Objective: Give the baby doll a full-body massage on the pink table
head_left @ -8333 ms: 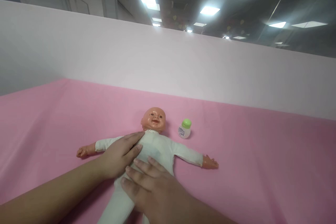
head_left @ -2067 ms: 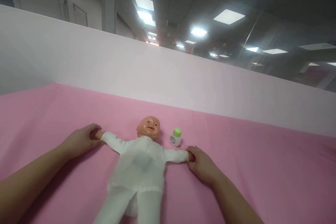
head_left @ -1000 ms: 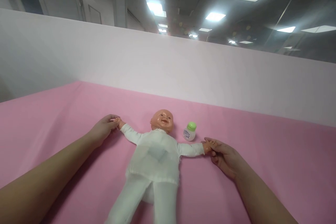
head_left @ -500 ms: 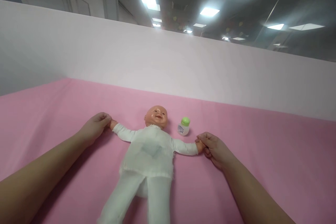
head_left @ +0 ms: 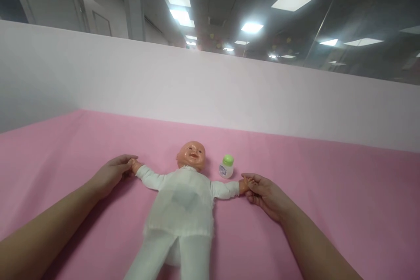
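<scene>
Upright at the doll's (head_left: 182, 201) two o'clock stands a capped green-topped bottle (head_left: 226, 166), contents unseen. Face-up on the pink counter (head_left: 328, 192), the doll points head to twelve, legs to six. Left hand (head_left: 110, 175) and right hand (head_left: 264, 190) each pinch a doll hand in their grip.

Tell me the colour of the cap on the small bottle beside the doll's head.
Light green, on a small white plastic bottle; the head view shows it best.
</scene>
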Action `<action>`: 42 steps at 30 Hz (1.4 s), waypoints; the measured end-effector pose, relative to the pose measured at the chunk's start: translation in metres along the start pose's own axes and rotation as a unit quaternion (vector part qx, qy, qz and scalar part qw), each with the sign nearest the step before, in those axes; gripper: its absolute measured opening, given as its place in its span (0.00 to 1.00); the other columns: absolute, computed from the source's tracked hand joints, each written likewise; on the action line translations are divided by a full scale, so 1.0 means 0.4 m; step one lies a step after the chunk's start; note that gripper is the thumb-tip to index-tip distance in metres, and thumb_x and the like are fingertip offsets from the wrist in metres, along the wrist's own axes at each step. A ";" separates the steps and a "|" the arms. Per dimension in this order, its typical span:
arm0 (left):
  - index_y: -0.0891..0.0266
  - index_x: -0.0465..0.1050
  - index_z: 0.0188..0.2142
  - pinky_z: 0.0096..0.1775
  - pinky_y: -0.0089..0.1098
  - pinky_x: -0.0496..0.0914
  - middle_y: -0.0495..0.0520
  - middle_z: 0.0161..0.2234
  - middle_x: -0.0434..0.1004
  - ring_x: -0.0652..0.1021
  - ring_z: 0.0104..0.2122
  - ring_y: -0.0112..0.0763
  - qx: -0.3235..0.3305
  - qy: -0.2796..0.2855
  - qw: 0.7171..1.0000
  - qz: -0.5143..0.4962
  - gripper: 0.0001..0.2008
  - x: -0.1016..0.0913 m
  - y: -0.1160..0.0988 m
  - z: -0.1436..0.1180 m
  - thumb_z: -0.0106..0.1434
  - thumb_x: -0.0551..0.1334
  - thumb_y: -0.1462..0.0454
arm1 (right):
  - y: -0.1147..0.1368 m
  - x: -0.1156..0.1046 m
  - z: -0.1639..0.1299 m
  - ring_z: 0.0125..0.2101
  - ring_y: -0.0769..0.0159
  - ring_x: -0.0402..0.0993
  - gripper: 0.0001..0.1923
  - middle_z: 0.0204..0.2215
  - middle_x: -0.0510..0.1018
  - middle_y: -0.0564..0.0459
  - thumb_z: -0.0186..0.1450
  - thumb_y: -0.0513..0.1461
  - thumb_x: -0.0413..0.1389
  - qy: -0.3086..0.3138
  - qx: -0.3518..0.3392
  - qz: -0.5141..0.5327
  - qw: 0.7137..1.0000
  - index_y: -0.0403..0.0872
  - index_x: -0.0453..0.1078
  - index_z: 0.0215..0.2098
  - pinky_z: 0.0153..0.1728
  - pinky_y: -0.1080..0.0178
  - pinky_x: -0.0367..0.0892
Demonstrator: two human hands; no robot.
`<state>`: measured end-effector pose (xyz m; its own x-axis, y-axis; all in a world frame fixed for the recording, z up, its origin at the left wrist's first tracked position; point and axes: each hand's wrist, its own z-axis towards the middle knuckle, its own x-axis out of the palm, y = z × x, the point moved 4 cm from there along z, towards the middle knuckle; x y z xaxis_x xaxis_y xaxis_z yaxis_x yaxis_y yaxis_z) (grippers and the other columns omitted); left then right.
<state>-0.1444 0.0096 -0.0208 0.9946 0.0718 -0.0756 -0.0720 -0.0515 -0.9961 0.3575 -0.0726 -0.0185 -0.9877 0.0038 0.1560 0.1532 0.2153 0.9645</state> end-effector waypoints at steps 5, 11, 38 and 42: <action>0.61 0.72 0.33 0.25 0.28 0.65 0.49 0.22 0.73 0.71 0.23 0.31 0.002 0.025 0.997 0.072 0.20 0.007 -0.013 0.006 0.53 0.68 0.48 | -0.004 0.010 0.007 0.21 0.73 0.65 0.15 0.23 0.73 0.57 0.61 0.46 0.68 0.004 -0.016 -0.060 0.998 0.47 0.71 0.39 0.22 0.68 0.60; 0.60 0.69 0.26 0.22 0.28 0.61 0.49 0.19 0.69 0.67 0.20 0.29 -0.024 0.015 0.990 0.136 0.20 0.005 -0.010 0.032 0.55 0.64 0.45 | -0.008 0.033 0.014 0.16 0.75 0.57 0.17 0.17 0.69 0.61 0.64 0.50 0.63 -0.040 -0.043 -0.143 0.988 0.48 0.65 0.29 0.18 0.69 0.48; 0.60 0.69 0.26 0.18 0.25 0.59 0.46 0.19 0.66 0.63 0.17 0.25 -0.002 0.024 1.000 0.007 0.20 -0.002 -0.021 -0.001 0.52 0.72 0.49 | -0.002 0.014 -0.001 0.17 0.72 0.62 0.19 0.18 0.69 0.61 0.59 0.52 0.67 -0.009 -0.045 -0.122 0.991 0.48 0.68 0.33 0.20 0.67 0.56; 0.61 0.69 0.26 0.18 0.25 0.60 0.47 0.20 0.66 0.65 0.18 0.25 0.000 0.005 1.000 0.022 0.20 -0.002 -0.024 -0.001 0.53 0.71 0.48 | 0.000 0.020 -0.004 0.15 0.73 0.58 0.21 0.16 0.69 0.60 0.64 0.56 0.60 -0.019 -0.047 -0.160 0.986 0.48 0.67 0.29 0.17 0.68 0.51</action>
<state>-0.1446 0.0097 -0.0112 0.9911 0.0602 -0.1190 -0.1158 -0.0540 -0.9918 0.3495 -0.0740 -0.0171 -0.9861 -0.0119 -0.1658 -0.1660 0.1208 0.9787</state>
